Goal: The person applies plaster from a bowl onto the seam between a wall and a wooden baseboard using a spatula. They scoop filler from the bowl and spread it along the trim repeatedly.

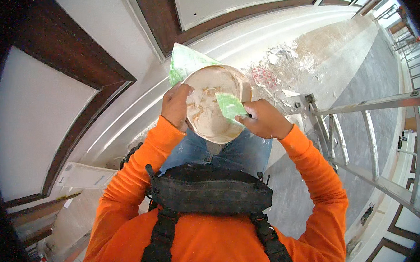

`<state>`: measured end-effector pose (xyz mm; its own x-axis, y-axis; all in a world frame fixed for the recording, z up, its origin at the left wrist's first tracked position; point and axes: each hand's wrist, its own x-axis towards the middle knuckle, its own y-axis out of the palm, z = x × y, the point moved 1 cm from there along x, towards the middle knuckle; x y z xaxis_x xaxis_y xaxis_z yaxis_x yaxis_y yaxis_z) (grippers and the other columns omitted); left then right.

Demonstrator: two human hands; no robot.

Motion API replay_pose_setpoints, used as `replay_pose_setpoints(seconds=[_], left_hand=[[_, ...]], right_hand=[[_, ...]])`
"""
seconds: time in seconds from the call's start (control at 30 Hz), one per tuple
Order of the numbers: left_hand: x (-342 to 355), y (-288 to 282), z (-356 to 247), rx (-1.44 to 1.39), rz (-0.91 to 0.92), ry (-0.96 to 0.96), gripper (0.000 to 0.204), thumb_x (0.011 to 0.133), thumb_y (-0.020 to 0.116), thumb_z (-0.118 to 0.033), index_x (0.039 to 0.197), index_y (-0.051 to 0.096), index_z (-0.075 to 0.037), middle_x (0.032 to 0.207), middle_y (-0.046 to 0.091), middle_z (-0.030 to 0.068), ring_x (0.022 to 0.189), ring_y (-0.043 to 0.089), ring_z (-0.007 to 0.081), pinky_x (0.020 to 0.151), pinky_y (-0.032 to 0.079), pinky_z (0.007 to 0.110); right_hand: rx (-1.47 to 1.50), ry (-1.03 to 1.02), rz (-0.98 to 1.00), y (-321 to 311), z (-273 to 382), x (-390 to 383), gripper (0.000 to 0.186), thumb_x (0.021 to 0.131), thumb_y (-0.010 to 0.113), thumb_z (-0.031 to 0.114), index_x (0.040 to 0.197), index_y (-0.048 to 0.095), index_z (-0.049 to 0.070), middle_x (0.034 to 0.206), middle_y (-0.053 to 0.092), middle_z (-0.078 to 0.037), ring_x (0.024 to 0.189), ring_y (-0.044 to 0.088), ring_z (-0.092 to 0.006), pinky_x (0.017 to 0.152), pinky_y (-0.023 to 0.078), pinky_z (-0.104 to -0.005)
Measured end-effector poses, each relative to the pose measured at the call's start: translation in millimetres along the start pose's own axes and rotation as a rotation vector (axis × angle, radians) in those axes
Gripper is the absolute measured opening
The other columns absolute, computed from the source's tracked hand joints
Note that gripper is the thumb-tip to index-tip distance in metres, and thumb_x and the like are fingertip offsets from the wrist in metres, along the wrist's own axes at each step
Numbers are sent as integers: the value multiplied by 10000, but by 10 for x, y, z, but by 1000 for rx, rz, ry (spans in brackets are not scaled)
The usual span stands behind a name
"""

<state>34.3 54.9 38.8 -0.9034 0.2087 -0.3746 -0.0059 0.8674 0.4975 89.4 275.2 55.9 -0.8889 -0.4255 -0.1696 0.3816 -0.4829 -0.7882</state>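
Note:
A round tub [242, 85] of pale, creamy paste is tilted toward me in front of my knees, its inner wall smeared. My left hand [175, 104] is closed around the tub's left rim. Beyond that hand a larger green flat blade [189, 63] with white smears sticks out past the tub; whether my left fingers also grip it is hidden. In my right hand [267, 119] is a small green putty knife [229, 106], its blade over the paste inside the tub, near the right rim. My right fingers wrap its handle.
At the right an aluminium ladder [371, 144] slants across the grey floor. Chips and dried debris [280, 63] litter the floor ahead, beside the white baseboard. White panelled walls with dark wood trim [62, 47] run along the left. A black waist bag [211, 190] hangs at my front.

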Motion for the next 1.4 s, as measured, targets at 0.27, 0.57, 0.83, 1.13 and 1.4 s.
replay_pose_setpoints(seconds=[0.27,0.57,0.83,1.13,1.4], left_hand=[[-103,-82,-172,38,15,-44,246,774,504,-114,971,538,28,842,591,101,731,608,199,648,513,313],[-95,-137,-84,-10,-15,56,264,772,519,-123,988,525,29,846,585,100,726,610,206,643,513,314],[-152,-89,48,-133,-84,142,263,783,498,-96,1018,513,22,859,578,91,730,592,184,636,498,296],[-64,-229,296,25,-155,304,263,813,516,-89,1050,546,18,937,591,85,785,567,152,691,466,264],[-252,-372,-64,288,-174,-47,225,811,542,-150,964,603,3,878,603,72,766,566,153,675,470,283]], right_hand=[[651,94,-404,-37,-61,-110,240,812,605,190,965,621,5,809,654,-94,688,601,-141,646,463,-270],[349,130,-646,194,119,-86,184,816,605,118,952,625,-4,831,654,-71,725,583,-142,676,452,-282],[789,179,-641,590,259,-34,180,832,591,103,965,613,-16,903,646,-59,821,569,-125,749,441,-269],[856,131,-664,983,343,102,222,829,597,160,970,619,-11,908,657,-103,827,599,-155,742,456,-291],[1676,250,-535,60,417,79,288,848,571,162,1088,521,11,1026,584,-87,905,585,-193,732,482,-303]])
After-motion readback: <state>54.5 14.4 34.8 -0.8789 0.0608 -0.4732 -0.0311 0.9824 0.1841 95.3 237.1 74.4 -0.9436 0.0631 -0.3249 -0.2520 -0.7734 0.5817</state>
